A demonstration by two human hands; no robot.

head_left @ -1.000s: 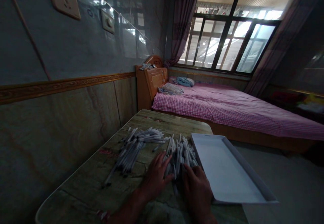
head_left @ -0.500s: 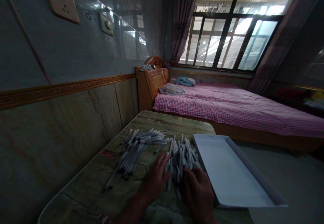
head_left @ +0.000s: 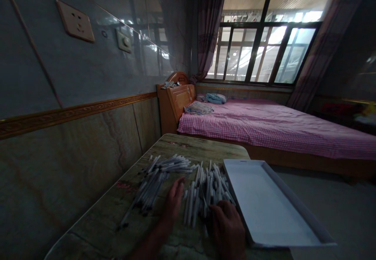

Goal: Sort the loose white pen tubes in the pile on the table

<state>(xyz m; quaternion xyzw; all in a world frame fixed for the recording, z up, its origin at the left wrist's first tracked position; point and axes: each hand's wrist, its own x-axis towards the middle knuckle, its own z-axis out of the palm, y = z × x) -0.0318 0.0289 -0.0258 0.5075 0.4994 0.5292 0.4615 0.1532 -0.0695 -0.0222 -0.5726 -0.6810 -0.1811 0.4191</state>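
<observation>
Slim white pens with dark ends lie on the marbled table (head_left: 105,234) in two groups. The left-hand pile of pens (head_left: 154,183) is crossed and layered. In the right-hand group of pens (head_left: 190,203), several lie side by side near its left edge. My left hand (head_left: 173,203) is between the groups, fingers stretched out and holding nothing, just left of that row. My right hand (head_left: 227,224) rests at the near end of the right group with curled fingers against the pens; whatever is between its fingertips is hidden.
A shallow white tray-like box (head_left: 273,201) lies right of the pens, extending past the table's right edge. A tiled wall (head_left: 73,166) runs along the left. Beyond the table stands a bed (head_left: 249,119) with a pink checked sheet, below a window.
My left hand has moved left, away from the right group, leaving several pens lying in a row there. My right hand has shifted slightly and remains at the pens' near ends.
</observation>
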